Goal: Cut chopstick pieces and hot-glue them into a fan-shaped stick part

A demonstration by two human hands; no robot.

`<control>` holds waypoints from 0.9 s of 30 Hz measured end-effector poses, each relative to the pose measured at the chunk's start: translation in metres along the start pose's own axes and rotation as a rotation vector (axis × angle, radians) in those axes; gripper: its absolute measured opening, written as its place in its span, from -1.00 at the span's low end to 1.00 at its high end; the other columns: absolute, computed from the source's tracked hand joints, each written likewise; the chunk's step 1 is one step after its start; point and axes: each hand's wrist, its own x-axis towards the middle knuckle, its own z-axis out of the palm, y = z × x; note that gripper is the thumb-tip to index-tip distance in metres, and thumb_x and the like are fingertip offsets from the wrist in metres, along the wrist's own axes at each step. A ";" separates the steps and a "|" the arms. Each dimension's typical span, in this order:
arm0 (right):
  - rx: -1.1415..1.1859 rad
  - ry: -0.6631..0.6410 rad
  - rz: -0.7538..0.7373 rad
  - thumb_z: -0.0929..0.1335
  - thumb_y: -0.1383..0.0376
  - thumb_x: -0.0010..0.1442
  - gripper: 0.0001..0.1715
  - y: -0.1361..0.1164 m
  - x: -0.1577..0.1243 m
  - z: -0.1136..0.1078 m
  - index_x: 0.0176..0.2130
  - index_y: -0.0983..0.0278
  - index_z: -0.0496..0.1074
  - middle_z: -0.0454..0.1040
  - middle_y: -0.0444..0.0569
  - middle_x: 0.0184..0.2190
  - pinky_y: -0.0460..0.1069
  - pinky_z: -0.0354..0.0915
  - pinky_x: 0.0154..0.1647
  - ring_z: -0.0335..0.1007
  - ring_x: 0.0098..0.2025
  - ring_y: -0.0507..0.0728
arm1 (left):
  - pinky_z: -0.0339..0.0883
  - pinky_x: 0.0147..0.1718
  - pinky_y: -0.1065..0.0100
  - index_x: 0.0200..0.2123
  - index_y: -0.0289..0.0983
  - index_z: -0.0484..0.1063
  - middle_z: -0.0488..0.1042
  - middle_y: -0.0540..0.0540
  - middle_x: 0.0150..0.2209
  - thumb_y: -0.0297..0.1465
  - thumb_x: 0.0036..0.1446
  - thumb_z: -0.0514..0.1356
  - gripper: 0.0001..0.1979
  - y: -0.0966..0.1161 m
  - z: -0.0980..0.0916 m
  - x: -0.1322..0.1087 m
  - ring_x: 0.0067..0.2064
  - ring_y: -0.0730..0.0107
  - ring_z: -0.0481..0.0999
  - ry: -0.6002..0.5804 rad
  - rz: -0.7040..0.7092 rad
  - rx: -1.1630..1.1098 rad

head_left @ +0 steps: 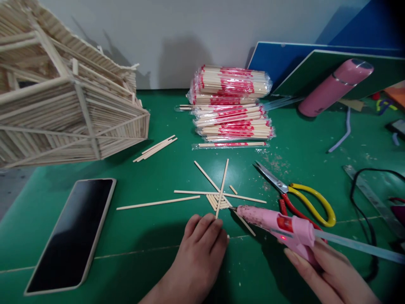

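Note:
My right hand (pixel 319 270) is wrapped around a pink hot glue gun (pixel 278 221), whose red light is on and from whose back a long translucent glue stick (pixel 357 245) sticks out. The nozzle points left at a small star-like frame of crossed wooden chopsticks (pixel 219 193), close to short pieces laid side by side within it. My left hand (pixel 202 251) is closed at the near side of this frame, its curled fingers on the lower end of one chopstick; the fingertips are partly hidden. A single loose chopstick (pixel 158 202) lies left of the frame.
Scissors (pixel 284 188) with yellow and red handles lie right of the frame. Behind are wrapped chopstick bundles (pixel 234 105). A stick-built model (pixel 79 105) stands at left, above a phone (pixel 72 236). A pink flask (pixel 335 88), metal ruler (pixel 373 200) and black cord (pixel 354 185) are at right.

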 end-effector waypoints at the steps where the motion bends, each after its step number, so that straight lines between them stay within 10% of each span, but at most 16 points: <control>1: 0.022 -0.006 0.014 0.21 0.20 0.14 -0.56 -0.003 0.002 -0.001 0.03 0.23 0.20 0.46 0.03 -0.23 0.00 0.36 -0.15 0.39 -0.14 0.18 | 0.02 -0.01 0.15 -0.31 -0.27 0.40 0.47 -0.08 -0.21 -0.48 0.08 0.09 -0.88 0.000 0.000 0.000 -0.09 0.25 0.34 0.005 0.000 0.000; 27: 0.196 -0.067 0.220 0.21 0.18 0.15 -0.70 -0.006 -0.002 -0.003 -0.10 0.20 0.25 0.43 -0.03 -0.28 -0.08 0.35 -0.25 0.38 -0.26 0.10 | 0.02 -0.01 0.16 -0.31 -0.27 0.40 0.46 -0.08 -0.20 -0.46 0.12 0.03 -0.85 0.000 -0.001 0.002 -0.08 0.26 0.33 -0.018 -0.002 -0.004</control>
